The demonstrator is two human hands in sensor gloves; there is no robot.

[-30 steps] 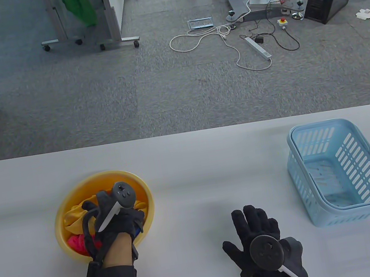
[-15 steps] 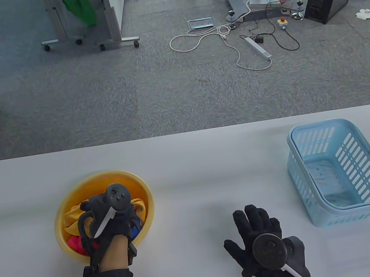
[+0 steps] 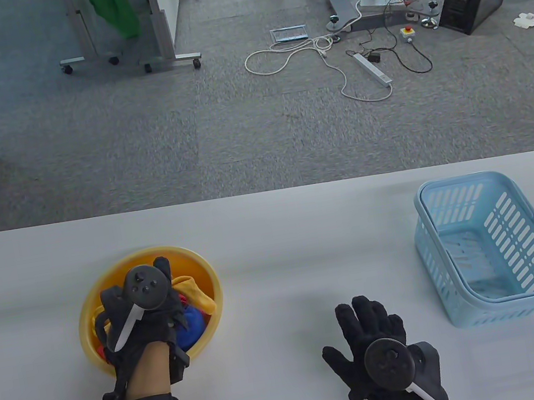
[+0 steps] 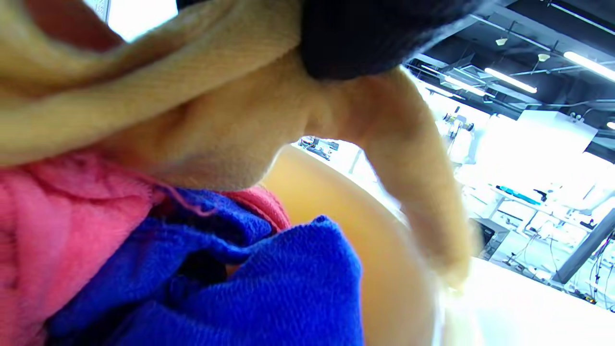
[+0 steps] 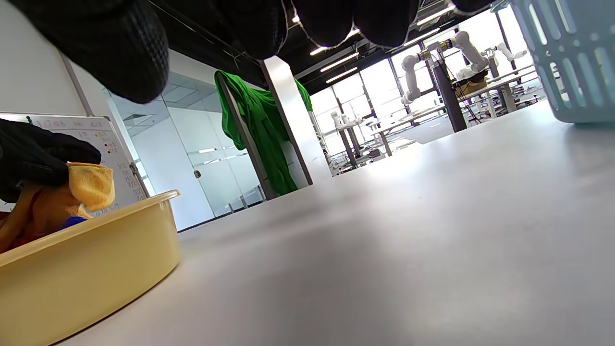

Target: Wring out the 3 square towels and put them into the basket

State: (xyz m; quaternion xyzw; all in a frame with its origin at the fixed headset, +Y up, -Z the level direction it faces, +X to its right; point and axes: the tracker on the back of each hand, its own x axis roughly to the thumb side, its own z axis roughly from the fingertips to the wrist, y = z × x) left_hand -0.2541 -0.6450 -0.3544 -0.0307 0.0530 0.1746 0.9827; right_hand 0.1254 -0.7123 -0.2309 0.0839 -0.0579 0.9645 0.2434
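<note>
Table view: left hand (image 3: 135,314) down in yellow bowl (image 3: 202,272) at 8 o'clock on bench (image 3: 278,239), fingers curled on yellow towel (image 3: 192,289). Blue towel (image 3: 192,325) and red towel (image 3: 100,351) bunched beside it in same bowl. Right hand (image 3: 373,346) flat on bench at 6 o'clock, fingers spread, holding nothing. Blue basket (image 3: 489,244) at 3 o'clock, no towels in it, long axis roughly 12 to 6.

Left wrist view: yellow towel pinched and lifted into a fold, blue and red underneath. All crumpled, no clear axis or heading.

Right wrist view: yellow corner poking from gloved fingers (image 5: 43,156) above bowl rim.

Likely soft, limp, heavier if wet, drippy; best bunched at both ends for twisting.
</note>
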